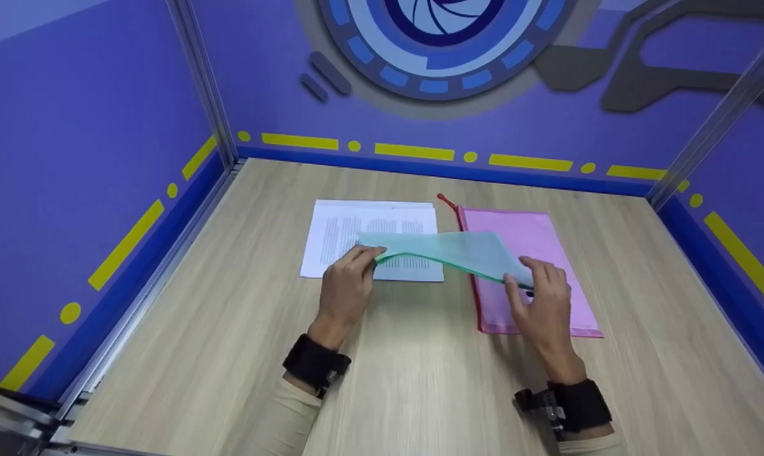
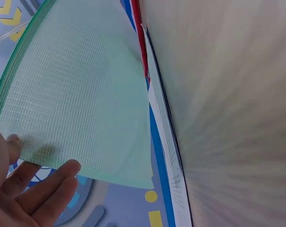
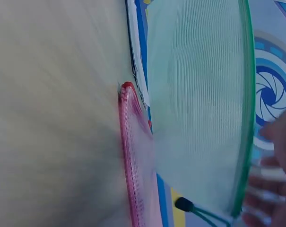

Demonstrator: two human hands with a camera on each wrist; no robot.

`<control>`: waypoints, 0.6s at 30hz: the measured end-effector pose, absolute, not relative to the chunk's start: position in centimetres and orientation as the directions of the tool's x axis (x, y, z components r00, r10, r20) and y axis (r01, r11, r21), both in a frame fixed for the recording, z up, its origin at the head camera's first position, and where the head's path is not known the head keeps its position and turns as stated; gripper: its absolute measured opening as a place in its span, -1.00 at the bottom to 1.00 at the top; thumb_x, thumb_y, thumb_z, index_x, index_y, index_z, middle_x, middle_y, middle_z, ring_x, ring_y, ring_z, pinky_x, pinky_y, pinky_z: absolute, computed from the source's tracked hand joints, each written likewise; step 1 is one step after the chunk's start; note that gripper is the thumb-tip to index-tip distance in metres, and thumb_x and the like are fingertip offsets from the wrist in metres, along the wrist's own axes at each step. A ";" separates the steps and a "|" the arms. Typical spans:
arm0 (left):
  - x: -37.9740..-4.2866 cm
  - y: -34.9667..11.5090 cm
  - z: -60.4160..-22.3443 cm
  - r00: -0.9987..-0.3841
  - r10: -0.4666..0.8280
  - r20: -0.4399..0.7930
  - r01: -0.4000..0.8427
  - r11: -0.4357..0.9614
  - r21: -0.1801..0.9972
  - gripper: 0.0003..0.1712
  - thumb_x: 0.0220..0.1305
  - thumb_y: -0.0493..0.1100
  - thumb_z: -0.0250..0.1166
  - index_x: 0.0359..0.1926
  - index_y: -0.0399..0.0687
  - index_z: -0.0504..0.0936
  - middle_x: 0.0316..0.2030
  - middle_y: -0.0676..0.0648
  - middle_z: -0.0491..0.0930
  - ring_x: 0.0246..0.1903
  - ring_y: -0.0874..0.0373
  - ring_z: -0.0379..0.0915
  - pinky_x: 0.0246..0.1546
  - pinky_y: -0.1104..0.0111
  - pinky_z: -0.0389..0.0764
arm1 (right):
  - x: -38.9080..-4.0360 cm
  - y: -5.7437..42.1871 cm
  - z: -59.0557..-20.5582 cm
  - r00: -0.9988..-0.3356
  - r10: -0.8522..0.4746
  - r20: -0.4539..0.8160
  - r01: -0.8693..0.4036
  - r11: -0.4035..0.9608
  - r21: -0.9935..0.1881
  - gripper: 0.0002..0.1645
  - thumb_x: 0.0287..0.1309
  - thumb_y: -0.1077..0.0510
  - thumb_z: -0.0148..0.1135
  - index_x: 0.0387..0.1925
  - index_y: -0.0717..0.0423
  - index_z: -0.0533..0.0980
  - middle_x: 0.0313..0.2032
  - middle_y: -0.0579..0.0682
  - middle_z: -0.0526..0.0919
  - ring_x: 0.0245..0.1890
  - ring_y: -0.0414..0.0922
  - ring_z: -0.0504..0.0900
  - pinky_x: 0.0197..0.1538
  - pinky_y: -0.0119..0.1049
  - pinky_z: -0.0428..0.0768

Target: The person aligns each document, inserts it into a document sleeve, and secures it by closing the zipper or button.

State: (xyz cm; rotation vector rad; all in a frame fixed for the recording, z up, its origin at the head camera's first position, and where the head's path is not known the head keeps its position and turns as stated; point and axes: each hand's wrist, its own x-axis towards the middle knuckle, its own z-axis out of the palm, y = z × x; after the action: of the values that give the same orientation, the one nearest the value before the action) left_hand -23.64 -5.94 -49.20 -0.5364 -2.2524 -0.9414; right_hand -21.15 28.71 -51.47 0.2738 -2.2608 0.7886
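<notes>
A pale green mesh zipper pouch (image 1: 448, 246) is held up above the table, its darker green zipper edge toward me. My left hand (image 1: 347, 285) pinches its left corner, with the thumb on one face and fingers behind in the left wrist view. Around the right corner, my right hand (image 1: 543, 301) has thumb and fingers spread apart, fingertips right at the zipper edge. A green cord with a black tip (image 3: 184, 204) hangs from that corner. The pouch partly covers the printed paper sheets (image 1: 331, 231) and a pink zipper pouch (image 1: 524, 225) beneath.
The papers and the pink pouch lie side by side on the wood-grain table (image 1: 204, 342). A red cord pull (image 1: 445, 201) sticks out from the pink pouch's far left corner. Purple panels (image 1: 103, 126) with metal posts enclose the table at the back and sides.
</notes>
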 end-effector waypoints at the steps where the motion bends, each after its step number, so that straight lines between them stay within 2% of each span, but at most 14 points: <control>1: -23.6 -5.8 -49.2 -0.717 0.142 0.682 0.587 0.651 0.481 -0.72 0.43 -0.42 0.33 0.05 -0.10 0.81 -0.11 -0.05 0.76 -0.11 0.12 0.75 -0.20 0.31 0.76 | -21.1 28.5 -51.5 -0.722 -0.029 0.691 -0.450 0.778 -0.437 -0.50 0.30 0.16 0.47 0.18 0.32 0.61 0.07 0.30 0.66 0.11 0.28 0.56 0.12 0.25 0.46; 6: -23.4 -5.3 -49.4 -0.709 0.223 0.669 0.632 0.623 0.461 -0.70 0.44 -0.43 0.32 0.07 -0.09 0.81 -0.12 -0.04 0.76 -0.08 0.14 0.74 -0.11 0.30 0.75 | -20.5 27.4 -51.8 -0.724 -0.252 0.642 -0.583 0.721 -0.375 -0.44 0.19 0.13 0.59 0.21 0.16 0.67 0.07 0.15 0.70 0.12 0.12 0.65 0.10 0.13 0.62; 10: -23.0 -4.9 -49.4 -0.709 0.301 0.638 0.660 0.603 0.449 -0.67 0.46 -0.40 0.31 0.13 -0.05 0.80 -0.05 -0.03 0.75 -0.02 0.14 0.72 -0.08 0.28 0.75 | -20.3 26.4 -52.0 -0.679 -0.331 0.655 -0.642 0.701 -0.311 -0.55 0.22 0.30 0.53 0.15 0.14 0.71 -0.02 0.09 0.74 0.00 0.04 0.73 -0.06 0.00 0.72; 12: -22.9 -4.8 -49.4 -0.734 0.330 0.593 0.647 0.606 0.464 -0.63 0.52 -0.32 0.29 0.25 -0.02 0.73 0.08 -0.04 0.71 0.03 0.12 0.70 -0.06 0.26 0.74 | -20.3 26.3 -51.9 -0.648 -0.313 0.694 -0.642 0.716 -0.276 -0.62 0.24 0.41 0.46 0.08 0.18 0.74 -0.08 0.10 0.76 -0.07 0.05 0.76 -0.12 -0.01 0.74; 14: -22.9 -4.8 -49.4 -0.790 0.329 0.518 0.590 0.639 0.493 -0.51 0.57 -0.20 0.27 0.45 0.02 0.56 0.26 -0.07 0.60 0.12 0.08 0.66 -0.03 0.23 0.73 | -20.3 26.3 -51.7 -0.632 -0.249 0.734 -0.600 0.756 -0.261 -0.69 0.24 0.45 0.43 0.00 0.22 0.76 -0.15 0.12 0.77 -0.15 0.09 0.78 -0.18 0.01 0.74; 16: -22.9 -5.1 -49.4 -0.854 0.305 0.421 0.502 0.696 0.513 -0.33 0.59 -0.07 0.27 0.61 0.06 0.33 0.40 -0.13 0.46 0.24 0.00 0.58 0.06 0.16 0.70 | -20.3 26.7 -51.5 -0.633 -0.160 0.757 -0.527 0.806 -0.270 -0.77 0.25 0.43 0.44 -0.07 0.26 0.76 -0.20 0.15 0.77 -0.20 0.13 0.77 -0.24 0.05 0.73; 18: -23.1 -5.7 -49.5 -0.907 0.276 0.318 0.409 0.760 0.505 -0.20 0.56 0.01 0.29 0.67 0.03 0.19 0.46 -0.20 0.37 0.35 -0.08 0.48 0.19 0.08 0.63 | -20.3 27.3 -51.3 -0.649 -0.076 0.757 -0.433 0.855 -0.286 -0.84 0.25 0.40 0.45 -0.13 0.29 0.77 -0.25 0.17 0.77 -0.25 0.17 0.76 -0.28 0.10 0.72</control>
State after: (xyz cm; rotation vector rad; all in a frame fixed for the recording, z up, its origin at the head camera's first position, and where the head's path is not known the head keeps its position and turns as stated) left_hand -23.12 -5.73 -49.54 -0.5393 -2.7323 -0.8609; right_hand -20.35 27.29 -51.33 0.3674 -2.2310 0.5772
